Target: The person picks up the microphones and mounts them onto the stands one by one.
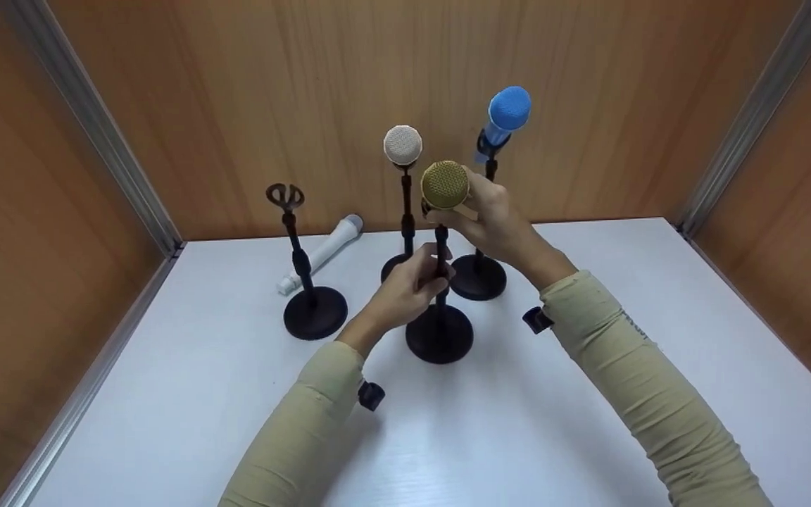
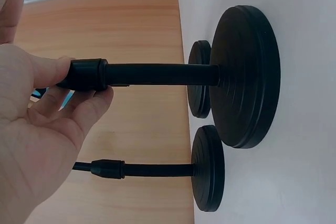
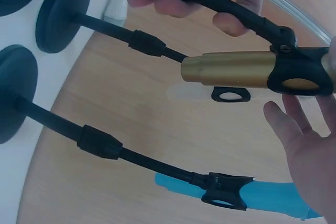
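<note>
Gripping front stand point(image 1: 440, 336) and gold microphone point(image 1: 445, 184).
Showing, left of the front stand, a bare stand point(image 1: 301, 263); pinching the front stand's collar point(image 2: 89, 74) in the left hand point(image 1: 403, 292); clasping the microphone atop it in the right hand point(image 1: 497, 218); showing, behind it rightward, a blue microphone point(image 1: 509, 109).

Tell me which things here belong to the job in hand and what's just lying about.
Job in hand:
gold mic, held by right hand
its stand, held by left hand

Untouched, though perhaps for the job too:
blue mic, mounted
pale mic, mounted
white mic, the only one lying loose
empty stand
</note>
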Tool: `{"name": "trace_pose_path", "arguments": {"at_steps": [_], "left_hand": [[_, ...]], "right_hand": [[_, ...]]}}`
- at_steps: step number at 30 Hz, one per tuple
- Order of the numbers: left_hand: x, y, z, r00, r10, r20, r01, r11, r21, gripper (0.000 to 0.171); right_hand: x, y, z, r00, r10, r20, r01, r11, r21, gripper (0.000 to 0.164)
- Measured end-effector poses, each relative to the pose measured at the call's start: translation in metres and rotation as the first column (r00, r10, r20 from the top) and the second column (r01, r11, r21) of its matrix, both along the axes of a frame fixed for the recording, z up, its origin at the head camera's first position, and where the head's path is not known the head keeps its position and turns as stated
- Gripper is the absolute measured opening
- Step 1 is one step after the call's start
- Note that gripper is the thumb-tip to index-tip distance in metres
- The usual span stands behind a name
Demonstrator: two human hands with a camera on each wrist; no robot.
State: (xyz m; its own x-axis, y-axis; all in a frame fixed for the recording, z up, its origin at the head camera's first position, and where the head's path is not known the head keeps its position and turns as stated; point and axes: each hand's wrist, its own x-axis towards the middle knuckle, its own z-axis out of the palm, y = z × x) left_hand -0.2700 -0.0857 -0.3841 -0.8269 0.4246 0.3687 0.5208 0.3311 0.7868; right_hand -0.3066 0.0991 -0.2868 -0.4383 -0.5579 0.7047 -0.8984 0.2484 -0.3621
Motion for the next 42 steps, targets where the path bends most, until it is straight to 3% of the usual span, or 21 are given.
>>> {"name": "trace_pose_path", "arguments": {"at_steps": [10,18,30,33,37,42], "left_hand": [[-0.007,0.004,0.007,1.000,-0.010,-0.030,0.009,1.000,-0.029,0.030],[-0.003,0.001,0.004,1.000,0.004,-0.030,-0.004,1.000,-0.019,0.031],[0.000,0.002,0.006,0.999,0.001,-0.035,-0.002,1.000,-0.025,0.033],[0.001,0.002,0.007,0.999,0.000,-0.034,-0.001,1.000,-0.022,0.032],[0.000,0.000,0.006,1.000,-0.004,-0.023,0.003,1.000,-0.014,0.032],[-0.001,-0.003,0.005,1.000,-0.015,0.001,0.015,1.000,0.002,0.032]], "right_hand": [[0.006,0.004,0.005,0.997,0.024,0.070,-0.017,0.995,-0.100,0.042],[0.004,-0.003,-0.004,0.997,-0.072,-0.033,0.065,0.982,-0.176,0.038],[0.007,-0.010,-0.012,0.997,0.016,0.075,0.009,0.949,-0.316,0.032],[0.008,-0.009,-0.011,0.997,0.024,0.073,0.000,0.952,-0.308,0.033],[0.011,-0.003,-0.010,1.000,-0.013,0.019,0.017,0.977,-0.211,0.036],[0.014,0.013,-0.016,0.995,-0.093,-0.021,0.091,0.992,-0.091,0.055]]}}
